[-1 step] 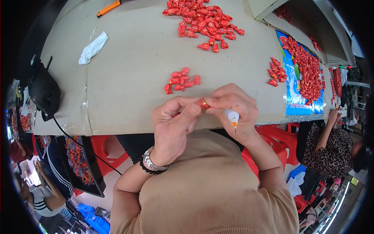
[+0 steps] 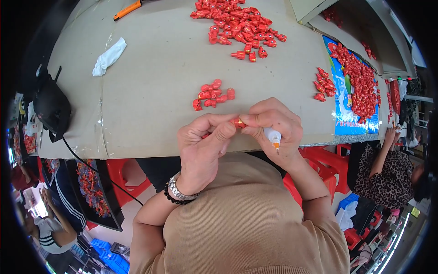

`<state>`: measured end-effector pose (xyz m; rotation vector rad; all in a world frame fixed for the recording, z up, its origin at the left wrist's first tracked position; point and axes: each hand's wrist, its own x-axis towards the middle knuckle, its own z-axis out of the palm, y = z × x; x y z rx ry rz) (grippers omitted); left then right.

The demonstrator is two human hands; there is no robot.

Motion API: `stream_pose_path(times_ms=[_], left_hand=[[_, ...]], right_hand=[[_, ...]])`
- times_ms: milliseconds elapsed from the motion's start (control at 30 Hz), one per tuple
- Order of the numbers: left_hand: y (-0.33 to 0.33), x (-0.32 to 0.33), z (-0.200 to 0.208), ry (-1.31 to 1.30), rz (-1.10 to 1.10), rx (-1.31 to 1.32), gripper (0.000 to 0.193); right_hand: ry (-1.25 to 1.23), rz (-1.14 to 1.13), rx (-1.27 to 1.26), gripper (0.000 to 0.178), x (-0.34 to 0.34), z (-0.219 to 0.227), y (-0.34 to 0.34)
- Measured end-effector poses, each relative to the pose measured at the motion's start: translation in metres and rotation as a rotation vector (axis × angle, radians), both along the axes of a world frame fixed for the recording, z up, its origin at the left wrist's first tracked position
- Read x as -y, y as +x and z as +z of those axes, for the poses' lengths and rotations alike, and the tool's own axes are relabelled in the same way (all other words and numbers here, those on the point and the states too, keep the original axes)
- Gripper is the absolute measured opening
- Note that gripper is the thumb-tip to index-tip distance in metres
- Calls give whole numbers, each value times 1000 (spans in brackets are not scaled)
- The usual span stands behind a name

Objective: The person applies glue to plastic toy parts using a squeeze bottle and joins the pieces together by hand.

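My left hand [image 2: 203,146] is closed, pinching a small red plastic figure part [image 2: 237,122] with a gold mark between thumb and forefinger. My right hand [image 2: 276,130] grips the other end of that part with thumb and forefinger. Tucked in the same hand is a small white glue bottle [image 2: 272,135], its orange nozzle with a thin tip pointing toward my body. Just beyond my fingers lies a small group of red parts [image 2: 211,94]. A larger heap of red figure heads [image 2: 242,27] spreads at the far side of the table.
A white cloth piece [image 2: 109,56] and an orange-handled tool [image 2: 127,10] lie at the left. At the right, many red pieces [image 2: 360,86] cover a blue printed sheet [image 2: 340,123]. A black bag-like object [image 2: 52,105] with a cable sits on the left edge. Other people work on both sides.
The glue bottle in my right hand has tipped very slightly, its nozzle shifting a little to the right and toward me. Both hands keep their hold on the red part.
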<state>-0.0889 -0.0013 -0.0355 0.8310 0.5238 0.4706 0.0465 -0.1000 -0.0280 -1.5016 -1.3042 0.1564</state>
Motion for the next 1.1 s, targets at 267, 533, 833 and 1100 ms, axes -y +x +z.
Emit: stream_pose_path(times_ms=[267,533,833,1100], left_hand=[[-5,-1,2,597,31,-16,26],[-3,0,1,930,109,-27,31],[-1,-4,-7,1087,151,48,31],[0,-4,-4,1114,137,14,30]], right_hand=[[33,95,-724,17,7,1,-7],[22,120,-881,21,10,-2,-4],[-21,139,-415,18,10,3,6],[-16,125,-428,18,9,3,4]])
